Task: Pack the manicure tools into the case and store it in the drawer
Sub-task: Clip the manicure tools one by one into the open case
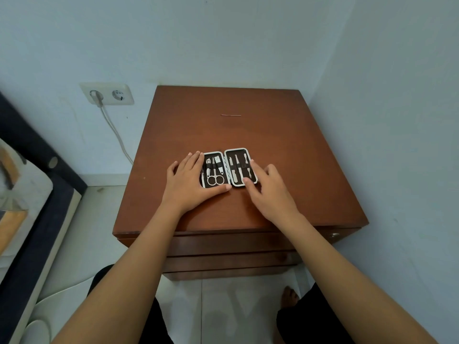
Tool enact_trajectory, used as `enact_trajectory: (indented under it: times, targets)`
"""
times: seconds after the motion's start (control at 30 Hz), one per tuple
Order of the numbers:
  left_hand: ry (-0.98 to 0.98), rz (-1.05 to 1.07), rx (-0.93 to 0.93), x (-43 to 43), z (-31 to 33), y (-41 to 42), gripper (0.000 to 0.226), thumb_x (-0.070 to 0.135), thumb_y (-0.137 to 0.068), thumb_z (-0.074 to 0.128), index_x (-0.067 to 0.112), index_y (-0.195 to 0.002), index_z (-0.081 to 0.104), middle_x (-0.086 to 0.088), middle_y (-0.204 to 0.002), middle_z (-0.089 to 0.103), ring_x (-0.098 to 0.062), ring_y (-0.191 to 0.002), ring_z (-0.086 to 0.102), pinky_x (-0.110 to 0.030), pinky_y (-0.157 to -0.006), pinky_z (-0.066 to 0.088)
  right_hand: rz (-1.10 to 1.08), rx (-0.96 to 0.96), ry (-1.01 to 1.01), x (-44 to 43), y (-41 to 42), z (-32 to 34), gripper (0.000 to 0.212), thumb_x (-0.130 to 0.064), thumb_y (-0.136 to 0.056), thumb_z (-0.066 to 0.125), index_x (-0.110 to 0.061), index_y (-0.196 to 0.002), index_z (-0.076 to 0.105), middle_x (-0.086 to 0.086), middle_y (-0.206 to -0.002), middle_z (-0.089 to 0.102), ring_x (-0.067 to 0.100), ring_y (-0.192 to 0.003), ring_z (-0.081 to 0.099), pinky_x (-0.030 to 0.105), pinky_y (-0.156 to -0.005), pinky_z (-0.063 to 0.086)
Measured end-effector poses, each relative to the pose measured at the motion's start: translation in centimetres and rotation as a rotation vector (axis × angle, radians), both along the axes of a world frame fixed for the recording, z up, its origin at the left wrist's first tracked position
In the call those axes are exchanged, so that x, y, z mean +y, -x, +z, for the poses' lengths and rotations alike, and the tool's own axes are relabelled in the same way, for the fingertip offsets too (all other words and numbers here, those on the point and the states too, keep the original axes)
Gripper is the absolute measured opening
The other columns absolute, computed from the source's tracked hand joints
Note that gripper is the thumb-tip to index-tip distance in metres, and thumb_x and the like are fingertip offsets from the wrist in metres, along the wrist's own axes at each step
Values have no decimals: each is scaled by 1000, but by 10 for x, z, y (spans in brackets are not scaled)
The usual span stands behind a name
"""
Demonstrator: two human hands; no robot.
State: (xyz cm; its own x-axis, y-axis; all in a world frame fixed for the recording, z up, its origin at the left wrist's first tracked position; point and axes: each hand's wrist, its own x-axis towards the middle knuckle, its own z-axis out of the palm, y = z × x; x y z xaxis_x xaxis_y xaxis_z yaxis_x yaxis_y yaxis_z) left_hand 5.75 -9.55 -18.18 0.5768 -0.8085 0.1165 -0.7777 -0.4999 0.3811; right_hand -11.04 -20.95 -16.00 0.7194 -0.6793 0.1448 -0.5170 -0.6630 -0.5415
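A small manicure case point(228, 168) lies opened flat on the brown wooden nightstand point(248, 135). Its left half holds scissors point(215, 177) and clippers under a strap; its right half holds several slim metal tools point(238, 167). My left hand point(190, 182) rests flat against the case's left edge, thumb along its near rim. My right hand point(269, 189) touches the right half, fingertips on its right edge and near corner. A thin metal pin-like piece point(231, 115) lies alone further back on the top.
The nightstand's drawers point(231, 247) sit shut below the top's front edge, with a small knob point(334, 235) at the right. Walls close in behind and at the right. A wall socket point(107, 93) with a cable and a bed frame point(37, 184) are on the left.
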Motion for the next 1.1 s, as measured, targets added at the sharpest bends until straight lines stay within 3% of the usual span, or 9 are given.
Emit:
enact_trajectory:
  times: [0.07, 0.17, 0.3, 0.47, 0.67, 1.1]
  targets:
    - [-3, -9, 0, 4, 0, 10, 119, 92, -56, 32, 19, -149, 19, 4, -158, 18, -9, -145, 8, -38, -115, 2, -47, -137, -76, -6, 6, 1, 46, -32, -94, 46, -18, -137, 40, -1, -97, 41, 14, -90, 47, 29, -80, 44]
    - [1, -21, 14, 10, 2, 26, 118, 92, -56, 31, 20, -149, 19, 5, -158, 18, -8, -145, 7, -36, -114, 2, -79, -184, -46, -29, 3, 2, 39, -23, -93, 50, -11, -130, 51, 1, -101, 46, 21, -102, 50, 34, -98, 41]
    - [12, -35, 25, 17, 4, 47, 117, 92, -56, 31, 22, -149, 20, 7, -157, 18, -6, -144, 7, -35, -114, 2, -88, -49, 52, -65, -17, 4, 41, -26, -94, 44, -12, -132, 49, 9, -124, 50, 26, -121, 41, 40, -104, 35]
    - [40, -41, 16, 27, 10, 60, 115, 93, -56, 32, 24, -149, 20, 9, -156, 18, -6, -144, 8, -37, -115, 3, 33, 173, 125, -91, -52, 13, 52, -35, -96, 39, -19, -144, 28, 4, -154, 25, 23, -143, 17, 43, -115, 19]
    - [68, -57, 16, 29, 15, 67, 115, 93, -56, 32, 25, -148, 21, 10, -156, 19, -6, -144, 8, -36, -115, 3, 122, 333, 131, -110, -69, 21, 53, -40, -98, 32, -19, -146, 23, 1, -157, 16, 20, -145, 10, 43, -118, 7]
    - [11, -7, 28, -4, -4, -12, 115, 92, -55, 34, 24, -148, 23, 7, -156, 21, -8, -144, 10, -36, -115, 4, 55, 204, 109, -107, -37, -19, 47, -29, -98, 35, -17, -143, 30, -1, -155, 25, 15, -143, 19, 38, -117, 10]
